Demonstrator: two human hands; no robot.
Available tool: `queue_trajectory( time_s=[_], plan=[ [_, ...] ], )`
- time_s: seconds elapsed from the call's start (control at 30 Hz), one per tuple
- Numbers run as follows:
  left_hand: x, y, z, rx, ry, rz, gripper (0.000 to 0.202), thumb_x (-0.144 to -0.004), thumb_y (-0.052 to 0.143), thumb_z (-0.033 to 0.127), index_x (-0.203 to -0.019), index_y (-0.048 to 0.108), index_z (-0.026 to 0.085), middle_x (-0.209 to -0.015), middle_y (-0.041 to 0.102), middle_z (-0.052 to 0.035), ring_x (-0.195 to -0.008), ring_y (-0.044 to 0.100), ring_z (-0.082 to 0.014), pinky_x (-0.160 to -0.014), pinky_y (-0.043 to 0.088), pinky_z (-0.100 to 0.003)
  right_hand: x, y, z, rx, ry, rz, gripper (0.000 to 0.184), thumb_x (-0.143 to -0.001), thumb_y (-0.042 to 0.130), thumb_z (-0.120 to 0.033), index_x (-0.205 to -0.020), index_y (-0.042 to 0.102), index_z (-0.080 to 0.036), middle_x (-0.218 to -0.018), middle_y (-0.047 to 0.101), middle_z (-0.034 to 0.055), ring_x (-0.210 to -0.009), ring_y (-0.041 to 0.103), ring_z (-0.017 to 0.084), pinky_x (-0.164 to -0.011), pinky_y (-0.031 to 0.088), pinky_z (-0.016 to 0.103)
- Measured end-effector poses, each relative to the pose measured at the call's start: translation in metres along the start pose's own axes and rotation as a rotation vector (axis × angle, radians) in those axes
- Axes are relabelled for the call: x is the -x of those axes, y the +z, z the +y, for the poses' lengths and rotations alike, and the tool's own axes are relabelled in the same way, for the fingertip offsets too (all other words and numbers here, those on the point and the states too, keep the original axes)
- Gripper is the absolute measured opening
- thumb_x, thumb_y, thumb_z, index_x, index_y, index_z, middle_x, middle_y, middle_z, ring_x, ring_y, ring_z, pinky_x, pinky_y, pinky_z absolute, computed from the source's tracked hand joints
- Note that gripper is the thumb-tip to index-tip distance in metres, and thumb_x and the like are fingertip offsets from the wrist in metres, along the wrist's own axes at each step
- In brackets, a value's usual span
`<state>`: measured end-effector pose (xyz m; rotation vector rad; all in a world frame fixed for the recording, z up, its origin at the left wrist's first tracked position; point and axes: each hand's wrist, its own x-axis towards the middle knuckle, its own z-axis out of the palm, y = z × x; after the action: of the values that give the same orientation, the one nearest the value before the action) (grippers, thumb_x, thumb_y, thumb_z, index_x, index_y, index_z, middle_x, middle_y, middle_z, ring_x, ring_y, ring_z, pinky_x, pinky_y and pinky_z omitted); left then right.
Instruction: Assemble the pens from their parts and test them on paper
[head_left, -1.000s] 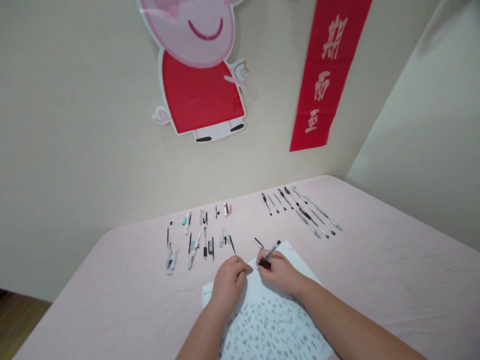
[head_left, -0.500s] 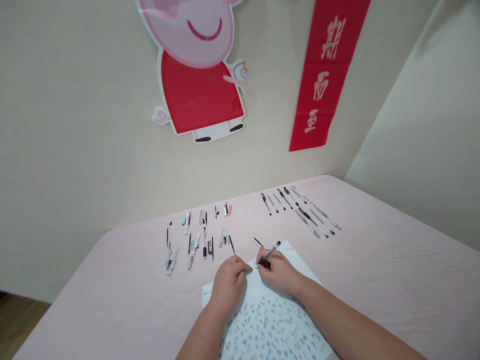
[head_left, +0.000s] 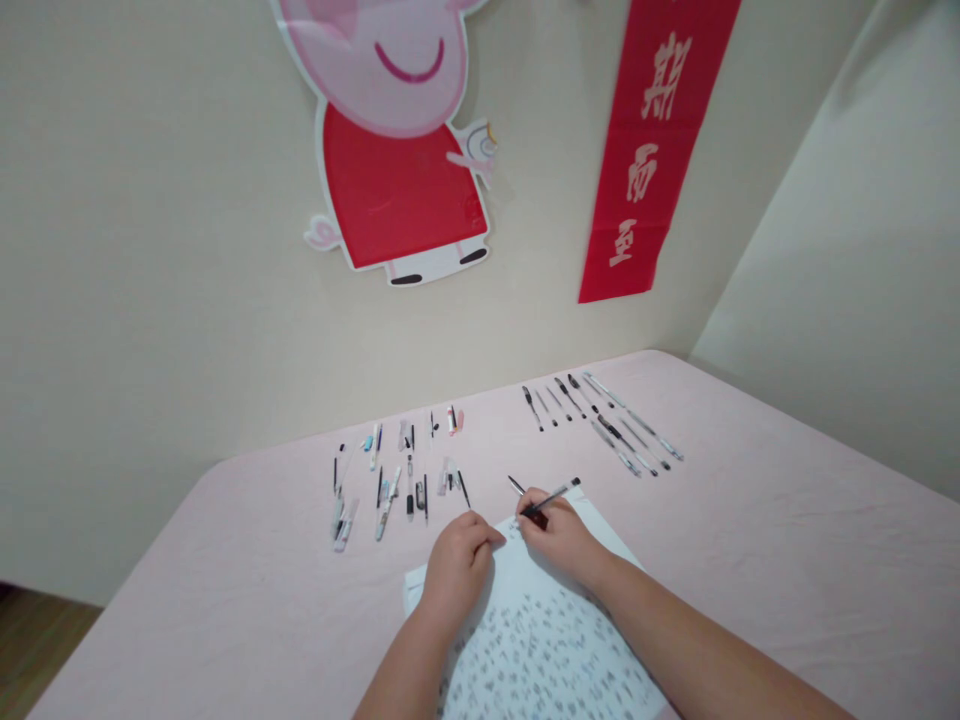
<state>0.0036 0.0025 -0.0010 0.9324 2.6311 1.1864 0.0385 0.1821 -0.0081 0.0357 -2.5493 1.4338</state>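
A sheet of white paper (head_left: 517, 577) lies in front of me, its lower part covered with rows of small dark handwritten marks. My right hand (head_left: 561, 540) rests near its top edge, fingers closed round a pen (head_left: 559, 494) with a clear barrel and dark end. The pen leans up to the right, and a few small marks show by its tip. On the paper's upper left lies my left hand (head_left: 459, 562), fingers loosely bent and holding nothing, fingertips touching the sheet. Just beyond my right hand is another pen (head_left: 515, 485), partly hidden.
Pen parts (head_left: 410, 490), caps and refills lie in groups at the left on the pink tablecloth (head_left: 225, 580). Several pens (head_left: 622, 430) are lined up at the back right. The wall behind carries a pink pig cutout (head_left: 405, 190) and a red banner (head_left: 637, 180).
The pen in my right hand has tilted lower to the right, and that hand has shifted slightly right. A small mark now shows near the paper's top. My left hand stays in place.
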Motion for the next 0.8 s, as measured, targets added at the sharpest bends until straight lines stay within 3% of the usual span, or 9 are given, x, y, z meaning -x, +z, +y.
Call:
queue_trajectory(
  time_s=[0.17,0.37,0.5,0.67,0.8],
  plan=[
    [-0.001,0.000,0.000,0.008,-0.002,0.001,0.032,-0.074,0.044,0.007,-0.078,0.073,0.019,-0.081,0.064,-0.0057,-0.082,0.060,-0.0194,-0.076,0.043,-0.031,0.000,-0.004,-0.002,-0.106,-0.007,0.115,0.018,-0.081,0.049,-0.028,-0.083,0.064,-0.018,-0.075,0.063,0.0026,-0.070,0.056,0.016,-0.065,0.044,0.026],
    [-0.001,0.000,0.000,0.020,-0.002,0.004,0.033,-0.072,0.043,0.006,-0.078,0.073,0.018,-0.081,0.063,-0.0057,-0.081,0.059,-0.0190,-0.075,0.042,-0.031,-0.002,-0.002,0.009,-0.303,0.065,0.161,0.035,-0.089,0.042,-0.040,-0.109,0.061,-0.017,-0.071,0.065,0.0026,-0.049,0.051,0.012,-0.048,0.042,0.024],
    [0.000,0.001,0.000,0.033,-0.007,0.011,0.034,-0.071,0.043,0.005,-0.078,0.073,0.018,-0.080,0.063,-0.0054,-0.080,0.059,-0.0189,-0.074,0.042,-0.031,-0.004,-0.003,0.014,-0.293,-0.006,0.206,0.029,-0.089,0.043,-0.036,-0.106,0.058,-0.019,-0.080,0.069,0.0049,-0.066,0.062,0.016,-0.062,0.049,0.028],
    [-0.001,0.002,-0.002,0.045,-0.006,0.019,0.033,-0.071,0.043,0.005,-0.077,0.072,0.018,-0.079,0.063,-0.0054,-0.080,0.059,-0.0192,-0.075,0.042,-0.031,-0.005,-0.004,0.013,-0.086,-0.059,0.257,0.022,-0.091,0.042,-0.030,-0.104,0.058,-0.020,-0.091,0.069,0.0067,-0.087,0.064,0.020,-0.078,0.048,0.035],
    [-0.001,0.002,-0.003,0.039,0.009,0.023,0.033,-0.070,0.043,0.004,-0.077,0.072,0.018,-0.080,0.063,-0.0058,-0.081,0.059,-0.0196,-0.076,0.043,-0.032,-0.005,0.000,0.014,-0.014,-0.189,0.179,0.022,-0.091,0.041,-0.024,-0.101,0.061,-0.020,-0.099,0.068,0.0085,-0.098,0.061,0.022,-0.089,0.045,0.041]
  ],
)
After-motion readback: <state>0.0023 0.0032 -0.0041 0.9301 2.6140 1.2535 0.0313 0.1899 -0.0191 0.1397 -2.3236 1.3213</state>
